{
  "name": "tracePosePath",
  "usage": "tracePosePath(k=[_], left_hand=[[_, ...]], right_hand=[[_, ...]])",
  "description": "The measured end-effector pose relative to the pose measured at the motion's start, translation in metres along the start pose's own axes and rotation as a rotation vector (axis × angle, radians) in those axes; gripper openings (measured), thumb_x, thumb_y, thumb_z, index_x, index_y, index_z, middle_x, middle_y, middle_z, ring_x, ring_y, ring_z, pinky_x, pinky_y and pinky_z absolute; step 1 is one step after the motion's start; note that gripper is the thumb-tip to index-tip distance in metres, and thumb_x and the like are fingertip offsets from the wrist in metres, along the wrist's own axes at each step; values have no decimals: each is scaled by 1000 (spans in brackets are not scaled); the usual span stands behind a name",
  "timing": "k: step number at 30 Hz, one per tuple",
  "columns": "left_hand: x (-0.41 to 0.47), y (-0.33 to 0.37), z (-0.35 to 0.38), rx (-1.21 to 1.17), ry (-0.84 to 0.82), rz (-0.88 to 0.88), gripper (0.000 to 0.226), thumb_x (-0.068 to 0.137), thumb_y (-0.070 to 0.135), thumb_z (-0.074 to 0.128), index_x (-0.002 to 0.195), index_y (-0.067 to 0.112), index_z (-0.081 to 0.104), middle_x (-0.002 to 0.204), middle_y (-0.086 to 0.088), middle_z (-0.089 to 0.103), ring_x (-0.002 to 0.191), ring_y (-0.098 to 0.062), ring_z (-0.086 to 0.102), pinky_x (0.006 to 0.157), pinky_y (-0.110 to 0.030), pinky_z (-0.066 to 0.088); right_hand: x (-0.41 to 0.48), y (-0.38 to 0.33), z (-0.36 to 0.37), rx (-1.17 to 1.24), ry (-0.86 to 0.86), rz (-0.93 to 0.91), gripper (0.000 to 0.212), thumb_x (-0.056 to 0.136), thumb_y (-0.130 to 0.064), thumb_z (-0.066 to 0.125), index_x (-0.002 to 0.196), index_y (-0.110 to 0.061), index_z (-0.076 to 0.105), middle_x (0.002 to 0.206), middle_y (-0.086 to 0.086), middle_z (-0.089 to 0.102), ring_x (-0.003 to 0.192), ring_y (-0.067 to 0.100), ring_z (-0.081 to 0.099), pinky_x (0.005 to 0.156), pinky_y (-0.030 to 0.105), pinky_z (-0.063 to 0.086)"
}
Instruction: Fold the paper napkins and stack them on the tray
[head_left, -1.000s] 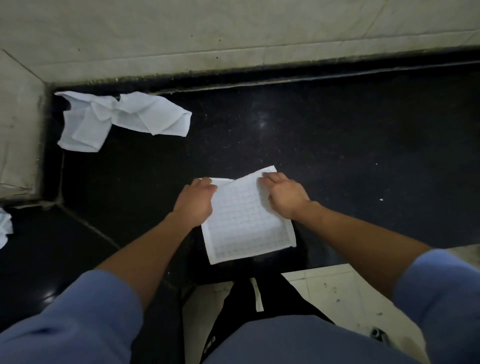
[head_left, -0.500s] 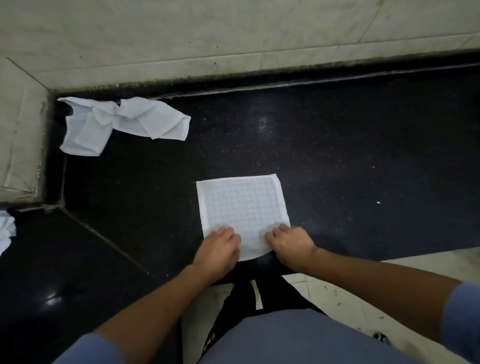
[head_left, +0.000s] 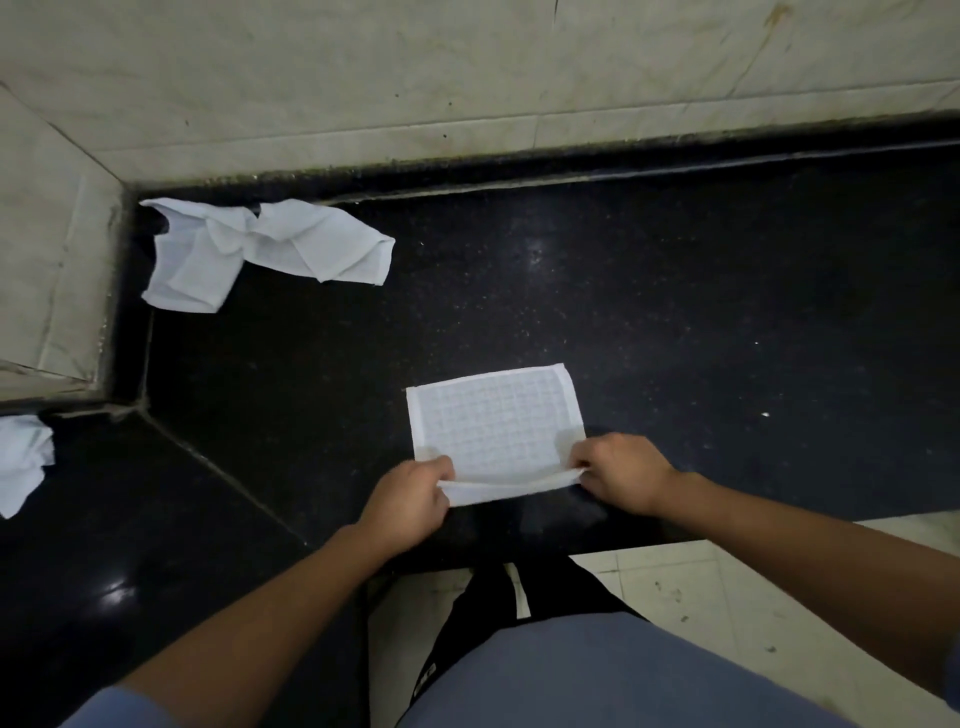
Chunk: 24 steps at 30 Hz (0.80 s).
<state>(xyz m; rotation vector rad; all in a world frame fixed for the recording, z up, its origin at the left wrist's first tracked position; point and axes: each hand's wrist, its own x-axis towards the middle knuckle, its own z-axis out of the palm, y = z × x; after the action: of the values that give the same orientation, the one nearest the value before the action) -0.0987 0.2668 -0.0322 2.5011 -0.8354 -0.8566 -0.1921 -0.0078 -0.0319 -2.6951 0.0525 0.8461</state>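
Note:
A white checked paper napkin (head_left: 493, 421) lies flat on the black counter (head_left: 727, 322), folded into a near square. My left hand (head_left: 410, 501) pinches its near left corner and my right hand (head_left: 621, 473) pinches its near right corner. The near edge is lifted a little off the counter between them. A crumpled heap of white napkins (head_left: 260, 249) lies in the far left corner of the counter. No tray is in view.
Pale tiled walls (head_left: 467, 78) close the counter at the back and left. Another white napkin (head_left: 21, 457) pokes in at the left edge. The counter's front edge runs just below my hands, with pale floor tiles (head_left: 701, 587) beneath.
A second ago my hands held the napkin's far edge; they brought it down to the near edge. Now they have pinched the near corners and raised that edge slightly.

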Motion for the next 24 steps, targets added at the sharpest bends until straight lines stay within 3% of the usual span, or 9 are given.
tracePosePath(k=[2,4,9,11,14,16,18,21,24], left_hand=[[15,-11,-21,-145,55,-67,15,79,3,58,88,11,67,82,0,65,75,-16,59,66,-25,40],[38,-21,-37,-193,110,-145,14,79,3,63,89,8,70,82,-3,67,76,-17,60,70,-24,42],[85,-26,-50,-367,178,-383,9,83,4,65,76,10,62,60,-10,65,52,-19,63,61,-29,52],[94,-29,-46,-343,181,-427,9,83,4,65,76,9,61,61,-12,65,54,-21,65,65,-33,56],[95,-33,-41,-221,244,-453,8,82,9,64,79,14,60,75,-8,67,69,-24,66,71,-37,56],[87,-31,-38,-49,291,-408,9,84,13,62,93,13,60,92,-5,62,84,-25,62,72,-37,52],[75,-25,-32,109,321,-244,15,86,12,58,101,11,59,101,-7,56,90,-25,56,70,-37,49],[50,-13,-11,240,234,48,4,84,9,61,87,9,62,91,-6,57,84,-25,56,59,-36,48],[26,-29,6,287,172,87,15,77,9,72,75,11,57,77,-4,54,68,-25,57,43,-30,41]], right_hand=[[12,7,-19,157,73,89,24,86,-25,57,108,-21,67,102,3,68,96,25,62,75,33,46],[30,11,-37,283,165,171,18,82,-20,61,98,-15,69,85,4,66,85,28,64,67,33,46],[70,9,-54,286,214,326,13,83,-21,62,78,-11,57,78,3,58,76,27,58,59,30,38],[79,8,-48,260,194,392,11,84,-24,62,86,-13,58,85,4,60,81,26,59,61,30,39],[78,7,-42,187,225,416,28,86,-31,62,109,-17,55,105,6,61,92,27,59,70,34,46],[70,6,-39,114,311,350,36,89,-32,60,121,-20,50,116,5,53,104,26,54,75,37,47],[61,-2,-35,75,393,212,32,92,-30,55,123,-21,50,118,3,49,110,23,48,76,38,48],[53,-20,-14,46,290,-9,22,94,-27,49,112,-19,57,112,2,54,104,23,54,73,38,51],[42,-12,7,50,240,2,21,95,-30,49,104,-15,61,107,3,53,102,23,55,68,35,49]])
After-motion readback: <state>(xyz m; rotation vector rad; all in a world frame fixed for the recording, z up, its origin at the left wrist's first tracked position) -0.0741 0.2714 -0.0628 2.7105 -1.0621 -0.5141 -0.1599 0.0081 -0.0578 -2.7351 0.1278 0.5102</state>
